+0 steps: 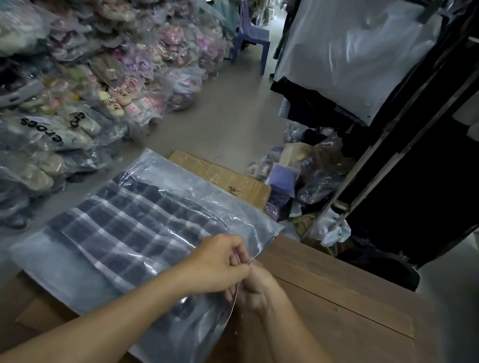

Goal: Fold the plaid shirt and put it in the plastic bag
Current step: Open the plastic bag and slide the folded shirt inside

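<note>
Both hands meet at the open edge of the clear plastic bag (134, 271). Left hand (218, 265) and right hand (256, 288) each pinch that thin edge, maybe to press it shut; it is hard to see. Inside the bag lies the folded plaid shirt (129, 226), flat on the wooden tabletop (334, 324). If the slippery plastic slides from the fingers, the mouth may stay open and the shirt could creep out.

folded plaid shirt (132, 226), inside clear plastic bag (58, 271)
</note>
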A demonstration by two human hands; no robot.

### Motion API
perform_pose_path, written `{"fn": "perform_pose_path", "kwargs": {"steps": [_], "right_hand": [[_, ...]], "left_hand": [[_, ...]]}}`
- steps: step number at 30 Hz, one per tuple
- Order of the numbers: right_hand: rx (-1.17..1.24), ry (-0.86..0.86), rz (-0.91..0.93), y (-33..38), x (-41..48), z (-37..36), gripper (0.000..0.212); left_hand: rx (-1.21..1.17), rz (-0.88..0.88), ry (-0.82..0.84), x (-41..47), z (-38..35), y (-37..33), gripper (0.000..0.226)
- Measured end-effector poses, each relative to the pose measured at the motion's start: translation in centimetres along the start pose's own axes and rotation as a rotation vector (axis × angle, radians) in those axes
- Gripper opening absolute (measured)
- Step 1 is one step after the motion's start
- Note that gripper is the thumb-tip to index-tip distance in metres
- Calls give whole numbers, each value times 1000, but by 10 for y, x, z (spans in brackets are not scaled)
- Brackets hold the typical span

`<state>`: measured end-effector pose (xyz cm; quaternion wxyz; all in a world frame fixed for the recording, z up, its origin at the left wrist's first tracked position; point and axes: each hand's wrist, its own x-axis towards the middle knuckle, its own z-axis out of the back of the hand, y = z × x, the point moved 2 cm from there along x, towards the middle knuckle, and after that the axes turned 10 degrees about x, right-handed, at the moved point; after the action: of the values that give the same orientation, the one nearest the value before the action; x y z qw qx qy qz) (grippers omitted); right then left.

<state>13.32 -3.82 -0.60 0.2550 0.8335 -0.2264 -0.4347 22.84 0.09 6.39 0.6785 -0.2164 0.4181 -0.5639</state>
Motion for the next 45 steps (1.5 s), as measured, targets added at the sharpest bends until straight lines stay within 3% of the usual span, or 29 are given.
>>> {"fn": "perform_pose_path", "kwargs": {"steps": [3, 4, 9, 14, 16, 20, 24, 30, 35, 45], "right_hand": [[-153, -86, -30, 14, -9, 22, 12], [-218, -124, -41, 20, -12, 35, 7], [-250, -469, 99, 50, -33, 89, 25], [-176, -577, 288, 55, -31, 102, 30], [-150, -614, 324, 56, -33, 106, 29], [-145, -628, 343, 60, -31, 111, 35], [-110, -654, 415, 70, -29, 109, 43], [-163, -602, 495, 77, -20, 119, 28], [-263, -524, 552, 79, -20, 121, 24], [-565, -477, 315, 53, -35, 146, 31]], "left_hand": [[13, 31, 62, 2, 2, -2, 8], [21, 37, 87, 2, 1, -3, 7], [-15, 54, 187, 6, -24, -13, 5], [12, 26, 359, 11, -62, -36, 8], [40, 11, 301, 27, -62, -45, 16], [450, -214, -99, 78, -49, -63, 13], [653, -297, -14, 126, -55, -72, 32], [487, -291, 193, 158, -54, -73, 13], [357, -279, 98, 165, -48, -74, 6], [294, -221, -9, 173, -50, -86, 13]]}}
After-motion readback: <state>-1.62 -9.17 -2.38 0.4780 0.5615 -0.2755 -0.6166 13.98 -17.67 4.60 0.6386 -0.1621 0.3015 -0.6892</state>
